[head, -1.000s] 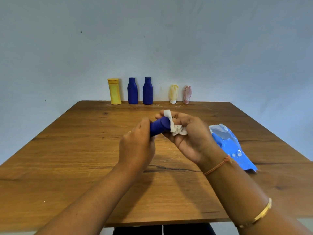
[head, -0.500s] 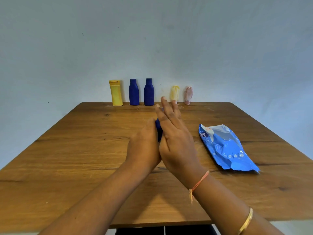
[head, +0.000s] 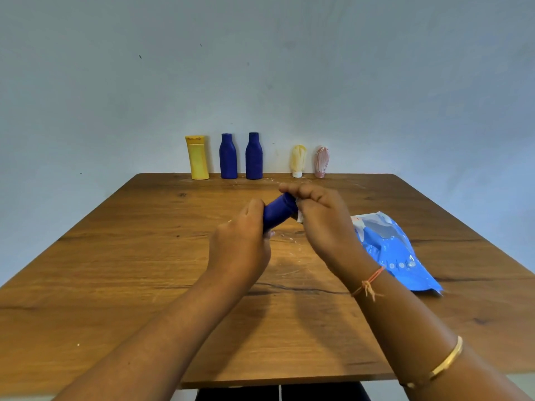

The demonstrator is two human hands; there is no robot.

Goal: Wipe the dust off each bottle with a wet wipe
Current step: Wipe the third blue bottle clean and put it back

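Over the middle of the wooden table I hold a dark blue bottle tilted, its top pointing up and right. My left hand grips its lower part. My right hand is curled over its upper end, holding a white wet wipe against it; only a small bit of the wipe shows. At the far edge stand a yellow bottle, two dark blue bottles, a cream tube and a pink tube.
A blue wet-wipe pack lies on the table right of my right hand. White smears mark the wood under my hands. A plain pale wall rises directly behind the row of bottles.
My right hand went from flat fingers covering the bottle to a curled grip at its upper end. More of the bottle shows again, tilted between both hands.
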